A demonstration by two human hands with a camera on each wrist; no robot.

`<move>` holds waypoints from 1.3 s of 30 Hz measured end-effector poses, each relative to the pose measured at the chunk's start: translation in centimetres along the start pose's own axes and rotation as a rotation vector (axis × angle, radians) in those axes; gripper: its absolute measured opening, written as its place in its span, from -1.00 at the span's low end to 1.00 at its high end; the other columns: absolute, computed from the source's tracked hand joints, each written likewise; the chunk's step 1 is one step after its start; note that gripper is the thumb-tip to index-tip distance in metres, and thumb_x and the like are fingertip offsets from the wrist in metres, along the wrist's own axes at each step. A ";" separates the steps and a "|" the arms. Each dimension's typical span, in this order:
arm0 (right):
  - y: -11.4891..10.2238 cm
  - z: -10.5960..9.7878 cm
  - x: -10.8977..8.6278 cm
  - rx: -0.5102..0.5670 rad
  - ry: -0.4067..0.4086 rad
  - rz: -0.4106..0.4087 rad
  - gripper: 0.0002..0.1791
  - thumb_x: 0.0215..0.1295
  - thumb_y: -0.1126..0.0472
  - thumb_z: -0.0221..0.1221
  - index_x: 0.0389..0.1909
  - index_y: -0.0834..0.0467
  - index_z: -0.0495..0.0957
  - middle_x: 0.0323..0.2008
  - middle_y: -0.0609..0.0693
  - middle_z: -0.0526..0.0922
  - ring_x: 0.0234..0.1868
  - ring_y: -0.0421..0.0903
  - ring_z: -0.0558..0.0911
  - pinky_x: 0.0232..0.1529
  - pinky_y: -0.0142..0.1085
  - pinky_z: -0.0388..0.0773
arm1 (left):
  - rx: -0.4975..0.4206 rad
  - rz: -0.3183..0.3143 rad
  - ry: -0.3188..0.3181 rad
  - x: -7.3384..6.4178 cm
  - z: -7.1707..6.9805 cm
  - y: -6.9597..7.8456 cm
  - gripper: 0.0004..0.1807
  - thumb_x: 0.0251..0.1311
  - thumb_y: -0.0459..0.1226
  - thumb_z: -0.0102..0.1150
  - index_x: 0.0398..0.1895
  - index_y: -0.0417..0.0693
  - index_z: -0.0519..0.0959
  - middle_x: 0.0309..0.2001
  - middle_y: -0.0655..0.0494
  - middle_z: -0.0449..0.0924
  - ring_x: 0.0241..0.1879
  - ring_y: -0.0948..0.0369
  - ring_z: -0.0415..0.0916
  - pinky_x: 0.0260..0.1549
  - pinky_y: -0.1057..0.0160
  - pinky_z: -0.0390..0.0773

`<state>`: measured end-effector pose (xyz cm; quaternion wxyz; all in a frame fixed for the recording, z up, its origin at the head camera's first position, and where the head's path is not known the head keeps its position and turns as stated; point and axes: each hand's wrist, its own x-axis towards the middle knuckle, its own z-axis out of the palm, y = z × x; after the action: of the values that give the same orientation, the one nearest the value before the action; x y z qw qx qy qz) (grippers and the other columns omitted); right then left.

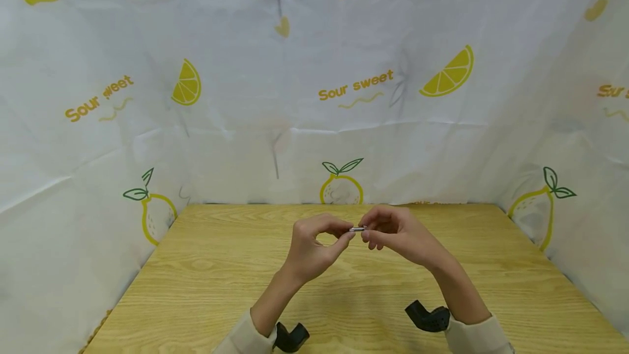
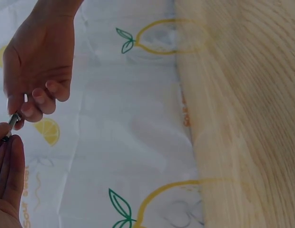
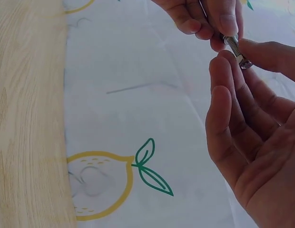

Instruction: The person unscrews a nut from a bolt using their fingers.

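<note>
A small silver metal bolt (image 1: pixel 357 229) spans the gap between both hands above the table. My left hand (image 1: pixel 314 245) pinches its left end between thumb and fingers. At the other end, the thumb and fingertips of my right hand (image 1: pixel 403 234) hold it. In the right wrist view, threads show along the bolt (image 3: pixel 232 43), with a wider hexagonal piece near the right hand's fingers; I cannot tell whether that is a head or a nut. Fingertips cover the bolt's far end there. Only a short stretch of the bolt (image 2: pixel 13 120) shows in the left wrist view.
Below the hands lies a light wood-grain table (image 1: pixel 221 277). A white cloth (image 1: pixel 245 97) with lemon prints hangs behind it and along both sides. Black curved devices (image 1: pixel 428 317) sit at both wrists, by the light sleeves.
</note>
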<state>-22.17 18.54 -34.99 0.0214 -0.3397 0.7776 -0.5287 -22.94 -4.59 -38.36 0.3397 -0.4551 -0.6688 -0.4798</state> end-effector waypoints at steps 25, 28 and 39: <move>-0.2 -0.1 -0.1 0.000 0.005 0.007 -0.75 0.44 0.33 0.24 0.07 0.32 0.57 -0.25 0.13 0.74 -0.32 -0.15 0.76 -0.27 -0.18 0.77 | 0.000 -0.006 0.010 0.0 -0.1 0.0 -0.86 0.15 -0.51 0.41 -0.26 -0.18 0.77 -0.37 0.00 0.80 -0.42 0.25 0.76 -0.32 0.46 0.74; -0.2 -0.1 0.1 -0.009 -0.017 0.042 -0.78 0.53 0.25 0.16 0.05 0.28 0.59 -0.27 0.12 0.75 -0.34 -0.09 0.76 -0.28 -0.16 0.77 | 0.004 -0.004 0.010 0.0 -0.1 -0.1 -0.86 0.15 -0.51 0.41 -0.26 -0.17 0.77 -0.38 0.00 0.80 -0.42 0.25 0.76 -0.32 0.46 0.74; 0.0 -0.2 0.1 -0.008 -0.060 0.043 -0.77 0.60 0.22 0.06 -0.16 0.26 0.64 -0.33 0.18 0.72 -0.37 0.01 0.73 -0.28 -0.16 0.76 | 0.019 0.002 0.004 -0.1 -0.1 -0.1 -0.87 0.16 -0.51 0.41 -0.26 -0.18 0.77 -0.37 0.00 0.80 -0.42 0.25 0.75 -0.32 0.47 0.73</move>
<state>-22.33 18.58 -34.82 0.0548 -0.3387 0.7859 -0.5144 -23.05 -4.71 -38.43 0.3457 -0.4517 -0.6722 -0.4739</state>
